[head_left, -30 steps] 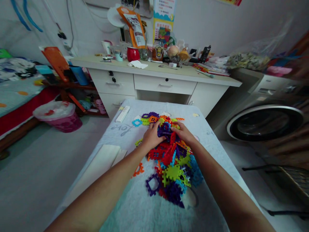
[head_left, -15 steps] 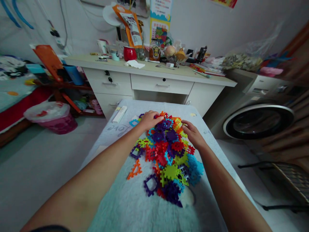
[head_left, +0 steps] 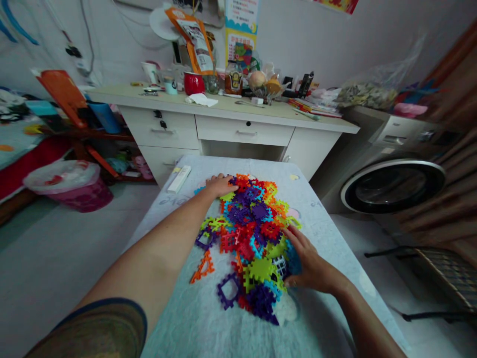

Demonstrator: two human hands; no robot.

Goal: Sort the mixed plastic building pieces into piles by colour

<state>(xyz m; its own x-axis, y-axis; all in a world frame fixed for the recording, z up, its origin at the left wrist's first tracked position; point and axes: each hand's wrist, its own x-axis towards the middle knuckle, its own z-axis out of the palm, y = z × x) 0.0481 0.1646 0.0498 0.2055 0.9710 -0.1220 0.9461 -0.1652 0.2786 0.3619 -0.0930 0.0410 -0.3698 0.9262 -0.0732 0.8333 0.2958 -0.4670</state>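
A heap of notched plastic building pieces (head_left: 248,231) in purple, red, lime, orange and blue lies on the cloth-covered table (head_left: 179,308). At the heap's far left edge rests my left hand (head_left: 220,186), palm down with its fingers stretched over the pieces. My right hand (head_left: 311,261) is at the near right side, thumb and fingers spread around blue and lime pieces, gripping none of them. An orange triangular piece (head_left: 203,267) and a purple square frame piece (head_left: 228,291) lie at the heap's left and near edges.
A white oblong box (head_left: 179,179) lies at the table's far left. Behind stands a white desk (head_left: 223,127) bearing jars, a red cup and papers. A washing machine (head_left: 391,164) is at right, a pink bin (head_left: 70,191) at left, and a chair (head_left: 443,273) at lower right.
My right hand has come from the heap's far right edge toward me and spread wider. My left hand has flattened at the far left edge. The view has shifted slightly.
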